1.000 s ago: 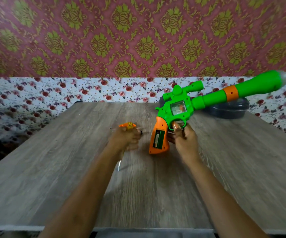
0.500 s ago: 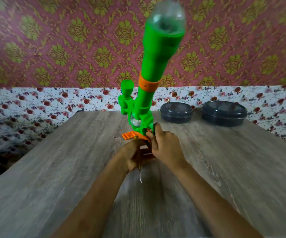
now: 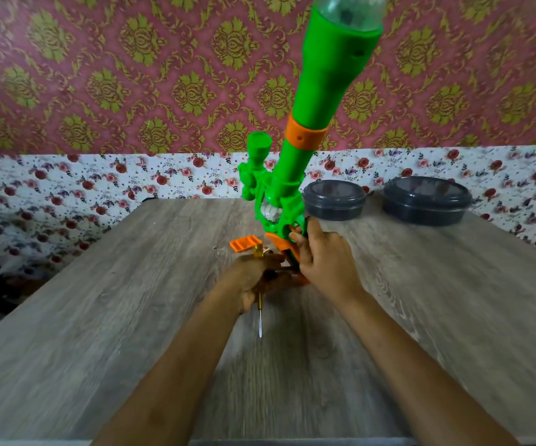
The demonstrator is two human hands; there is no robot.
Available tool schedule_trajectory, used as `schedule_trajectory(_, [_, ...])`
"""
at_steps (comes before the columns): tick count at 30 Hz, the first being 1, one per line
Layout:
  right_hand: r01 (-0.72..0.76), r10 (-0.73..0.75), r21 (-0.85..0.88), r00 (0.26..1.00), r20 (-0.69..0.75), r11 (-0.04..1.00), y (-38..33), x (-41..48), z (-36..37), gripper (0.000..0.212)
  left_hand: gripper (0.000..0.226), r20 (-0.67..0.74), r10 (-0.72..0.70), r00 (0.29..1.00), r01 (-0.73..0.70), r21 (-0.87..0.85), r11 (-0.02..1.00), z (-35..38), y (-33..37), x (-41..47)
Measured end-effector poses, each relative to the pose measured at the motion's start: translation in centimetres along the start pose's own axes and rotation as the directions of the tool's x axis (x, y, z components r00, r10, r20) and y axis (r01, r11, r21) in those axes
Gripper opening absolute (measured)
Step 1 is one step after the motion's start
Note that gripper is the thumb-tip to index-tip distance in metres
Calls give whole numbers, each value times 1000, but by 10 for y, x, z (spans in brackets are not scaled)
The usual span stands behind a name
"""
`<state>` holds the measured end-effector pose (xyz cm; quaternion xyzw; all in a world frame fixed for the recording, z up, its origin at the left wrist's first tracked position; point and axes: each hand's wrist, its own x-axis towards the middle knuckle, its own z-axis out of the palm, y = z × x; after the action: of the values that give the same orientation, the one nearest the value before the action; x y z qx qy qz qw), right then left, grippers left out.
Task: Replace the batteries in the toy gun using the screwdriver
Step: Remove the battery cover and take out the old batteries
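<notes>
The green and orange toy gun (image 3: 319, 101) stands almost upright over the table's middle, its clear-domed barrel pointing up and toward me. My right hand (image 3: 326, 263) grips it at the orange handle. My left hand (image 3: 253, 278) holds the yellow-handled screwdriver (image 3: 259, 312), its metal tip pointing toward me, and its fingers reach against the bottom of the gun's handle. The handle's battery opening is hidden behind my hands. An orange battery cover (image 3: 244, 243) lies on the table just behind my left hand.
Two dark round lidded containers (image 3: 334, 199) (image 3: 425, 201) stand at the back right of the grey wooden table (image 3: 99, 317). A patterned wall rises right behind the table. Dark clutter lies off the left edge.
The gun swung from lying sideways with its barrel to the right to standing upright. My left hand moved in against the handle with the screwdriver. The camera has closed in slightly.
</notes>
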<state>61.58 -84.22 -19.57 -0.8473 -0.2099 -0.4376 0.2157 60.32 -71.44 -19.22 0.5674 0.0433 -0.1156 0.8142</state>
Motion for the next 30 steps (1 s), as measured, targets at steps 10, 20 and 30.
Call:
schedule_trajectory(10, [-509, 533, 325, 846, 17, 797, 48, -12, 0, 30, 15, -41, 700, 713, -219, 935, 278, -20, -4, 10])
schedule_trajectory(20, [-745, 697, 606, 591, 406, 279, 51, -21, 6, 17, 28, 102, 663, 742, -83, 995, -60, -23, -23, 23])
schedule_trajectory(30, [-734, 669, 634, 601, 438, 245, 43, -19, -1, 14, 42, -171, 816, 552, -239, 905, 352, -37, 16, 3])
